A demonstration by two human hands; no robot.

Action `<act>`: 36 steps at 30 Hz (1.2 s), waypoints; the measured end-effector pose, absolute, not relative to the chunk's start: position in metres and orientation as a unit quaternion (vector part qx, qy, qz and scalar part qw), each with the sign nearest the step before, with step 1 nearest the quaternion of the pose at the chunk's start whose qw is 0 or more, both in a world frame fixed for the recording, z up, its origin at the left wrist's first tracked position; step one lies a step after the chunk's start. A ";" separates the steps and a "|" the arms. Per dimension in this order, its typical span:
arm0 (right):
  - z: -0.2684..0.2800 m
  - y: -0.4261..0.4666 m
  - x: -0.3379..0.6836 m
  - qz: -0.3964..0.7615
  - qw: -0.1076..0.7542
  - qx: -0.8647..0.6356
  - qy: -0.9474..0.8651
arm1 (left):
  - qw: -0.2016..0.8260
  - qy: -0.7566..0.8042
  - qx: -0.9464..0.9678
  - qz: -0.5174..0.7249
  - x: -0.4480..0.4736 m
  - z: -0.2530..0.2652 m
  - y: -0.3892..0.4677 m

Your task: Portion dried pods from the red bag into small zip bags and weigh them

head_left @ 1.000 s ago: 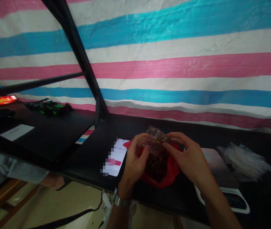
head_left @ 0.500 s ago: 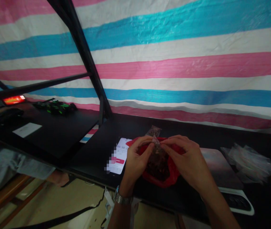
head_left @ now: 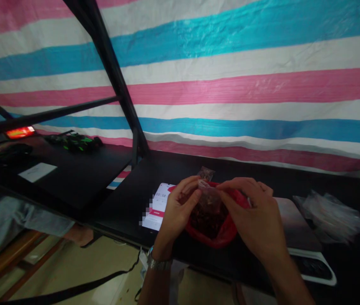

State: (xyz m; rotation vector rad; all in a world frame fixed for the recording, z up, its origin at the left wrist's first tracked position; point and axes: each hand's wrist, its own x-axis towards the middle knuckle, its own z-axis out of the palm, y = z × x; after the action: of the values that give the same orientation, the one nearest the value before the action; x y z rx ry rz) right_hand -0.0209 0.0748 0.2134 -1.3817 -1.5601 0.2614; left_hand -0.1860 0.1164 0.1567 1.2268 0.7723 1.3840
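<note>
Clear plastic, a small pouch (head_left: 207, 195) with something dark inside, sits at the lower centre of the frame, pinched at its top between both hands. The left hand (head_left: 180, 207) nips one side between thumb and forefinger; the right hand (head_left: 256, 216) nips the other side, its grip pressed together on the film too. Its twisted top edge pokes up above the fingers, and what the pouch holds is too dim to name.

Directly beneath it a red plastic bag (head_left: 227, 233) lies open on the black tabletop (head_left: 167, 169), filled with a dark brownish mass that cannot be made out; the hands cover much of its rim. A phone (head_left: 157, 207) with a lit screen lies just left of the bag, partly behind the left hand, part of its screen pixelated. A wristwatch (head_left: 159, 263) circles the left wrist.

At the right, a grey-topped scale (head_left: 297, 228) is half hidden by the right forearm, and a heap of clear bags (head_left: 332, 216) blurs beyond it. At the far left edge, a sleeve of another person (head_left: 17, 224) is cut off by the frame. A striped tarpaulin (head_left: 230, 84) fills the upper frame.
</note>
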 end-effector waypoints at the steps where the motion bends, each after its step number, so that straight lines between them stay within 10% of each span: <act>1: 0.214 0.075 -0.021 0.112 0.499 -0.568 -0.645 | 0.544 0.326 0.527 0.566 -0.187 0.156 0.116; 36: 0.200 0.090 -0.017 0.163 0.435 -0.608 -0.644 | 0.551 0.332 0.540 0.543 -0.182 0.151 0.116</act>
State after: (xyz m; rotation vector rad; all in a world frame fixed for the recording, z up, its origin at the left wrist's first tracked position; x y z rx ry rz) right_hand -0.0166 0.0900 0.1996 -1.5138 -1.6037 0.4048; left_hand -0.1820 0.1164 0.1507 1.2769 0.7854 1.2849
